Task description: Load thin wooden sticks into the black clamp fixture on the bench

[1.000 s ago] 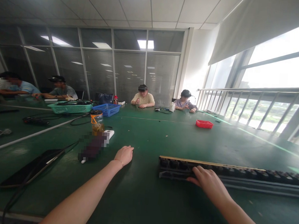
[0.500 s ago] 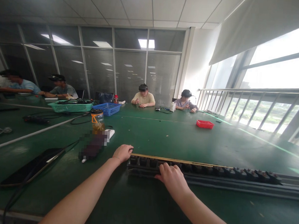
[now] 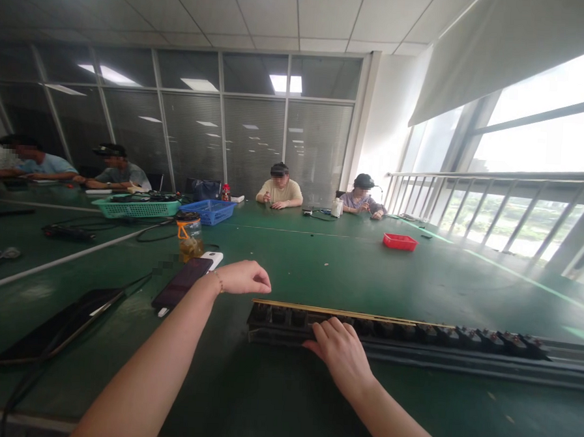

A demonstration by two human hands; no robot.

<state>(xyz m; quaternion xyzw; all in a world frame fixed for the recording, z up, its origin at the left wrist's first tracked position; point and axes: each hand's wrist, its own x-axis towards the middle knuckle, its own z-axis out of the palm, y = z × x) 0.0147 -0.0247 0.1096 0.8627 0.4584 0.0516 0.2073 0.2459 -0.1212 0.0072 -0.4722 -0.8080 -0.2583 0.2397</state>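
A long black rail of parts [image 3: 413, 336] with a thin yellow strip along its far edge lies across the green table [image 3: 319, 259], running off to the right. My right hand [image 3: 340, 351] rests on the rail near its left end, fingers curled over the near edge. My left hand [image 3: 242, 278] hovers just above and left of the rail's left end, fingers pinched together with nothing visible in them. A dark phone [image 3: 181, 283] lies just left of that hand.
A jar with an orange lid band [image 3: 190, 236], a white charger [image 3: 213, 259], a dark tablet [image 3: 56, 327] and cables lie to the left. Green [image 3: 138, 208] and blue [image 3: 209, 212] baskets and a red tray [image 3: 399, 242] stand further back. Several people sit at the far side.
The rail slid left under my right hand in the first half second. My left hand has since lifted off the table by the rail's end and now hovers pinched.
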